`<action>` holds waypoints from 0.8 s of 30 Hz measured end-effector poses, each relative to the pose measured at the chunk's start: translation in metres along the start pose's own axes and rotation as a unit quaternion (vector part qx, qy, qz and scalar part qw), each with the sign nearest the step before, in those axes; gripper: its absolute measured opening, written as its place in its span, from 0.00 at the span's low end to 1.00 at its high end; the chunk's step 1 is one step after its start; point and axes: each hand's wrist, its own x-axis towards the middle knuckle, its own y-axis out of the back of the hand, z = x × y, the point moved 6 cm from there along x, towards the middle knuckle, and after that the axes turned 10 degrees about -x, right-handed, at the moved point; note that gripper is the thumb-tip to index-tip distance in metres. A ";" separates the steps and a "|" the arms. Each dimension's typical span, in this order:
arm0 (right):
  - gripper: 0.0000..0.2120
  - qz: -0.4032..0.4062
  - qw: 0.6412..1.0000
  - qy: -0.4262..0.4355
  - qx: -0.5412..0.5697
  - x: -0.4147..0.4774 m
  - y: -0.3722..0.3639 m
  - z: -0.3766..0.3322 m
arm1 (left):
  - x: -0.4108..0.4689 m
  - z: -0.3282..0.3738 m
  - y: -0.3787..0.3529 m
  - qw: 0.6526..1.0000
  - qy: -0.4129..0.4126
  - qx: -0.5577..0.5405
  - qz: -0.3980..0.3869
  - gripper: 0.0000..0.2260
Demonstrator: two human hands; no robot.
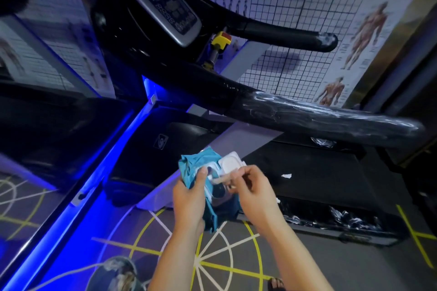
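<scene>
A teal pack of wet wipes (197, 160) is held in front of me, its white plastic lid (230, 163) flipped open. My left hand (189, 198) grips the pack from the left side, thumb on its front near the opening. At the pack's opening, the fingertips of my right hand (253, 186) are pinched together. Whether a wipe sits between those fingers is too blurred to tell.
A black treadmill stands ahead, with a console (165, 4), a yellow and red stop button (221, 39), two handrails (319, 118) wrapped in plastic film, and a belt (319, 179). Blue light runs along the left. Anatomy posters (364, 30) hang at the right. The floor has yellow and white lines.
</scene>
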 end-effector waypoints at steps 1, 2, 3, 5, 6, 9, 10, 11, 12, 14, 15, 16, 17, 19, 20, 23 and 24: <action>0.05 0.010 0.999 0.003 0.038 -0.001 0.004 -0.004 | 0.004 0.000 0.005 1.000 -0.012 0.006 0.026 0.06; 0.07 0.023 0.997 0.007 0.066 -0.001 0.008 -0.007 | 0.006 0.001 0.009 0.999 -0.027 0.017 0.044 0.06; 0.07 0.042 0.995 0.011 0.089 0.000 0.014 -0.012 | 0.008 0.003 0.010 0.997 -0.041 0.035 0.054 0.07; 0.08 0.090 0.987 0.018 0.135 0.002 0.028 -0.020 | 0.009 0.004 0.010 0.994 -0.062 0.065 0.065 0.10; 0.08 0.117 0.980 0.020 0.161 0.003 0.038 -0.024 | 0.009 0.002 0.012 0.993 -0.065 0.071 0.073 0.11; 0.07 0.187 0.960 0.014 0.210 0.009 0.072 -0.028 | 0.013 -0.010 0.021 0.992 -0.041 0.052 0.107 0.14; 0.08 0.203 0.954 0.006 0.219 0.011 0.081 -0.027 | 0.015 -0.013 0.024 0.992 -0.034 0.042 0.116 0.14; 0.08 0.213 0.949 -0.012 0.233 0.012 0.087 -0.026 | 0.018 -0.015 0.025 0.992 -0.024 0.023 0.122 0.13; 0.09 0.217 0.942 -0.043 0.254 0.016 0.089 -0.019 | 0.021 -0.016 0.026 0.992 -0.014 0.004 0.127 0.12; 0.12 0.208 0.916 -0.130 0.319 0.021 0.082 -0.003 | 0.027 -0.016 0.021 0.992 0.006 -0.034 0.123 0.12; 0.14 0.198 0.899 -0.172 0.352 0.022 0.076 0.004 | 0.029 -0.015 0.017 0.992 0.012 -0.050 0.117 0.14; 0.17 0.186 0.886 -0.201 0.375 0.024 0.070 0.012 | 0.030 -0.015 0.012 0.992 0.014 -0.064 0.110 0.15; 0.18 0.175 0.879 -0.217 0.386 0.028 0.066 0.018 | 0.030 -0.013 0.006 0.992 0.014 -0.076 0.104 0.16; 0.18 0.162 0.879 -0.226 0.388 0.037 0.066 0.023 | 0.028 -0.006 -0.006 0.992 0.008 -0.088 0.092 0.15; 0.17 0.157 0.878 -0.226 0.390 0.045 0.067 0.023 | 0.026 -0.002 -0.012 0.992 0.005 -0.091 0.087 0.14; 0.14 0.154 0.875 -0.234 0.394 0.072 0.068 0.020 | 0.028 0.011 -0.027 0.991 -0.012 -0.099 0.087 0.14; 0.12 0.164 0.883 -0.227 0.377 0.083 0.069 0.018 | 0.030 0.016 -0.032 0.991 -0.020 -0.102 0.089 0.14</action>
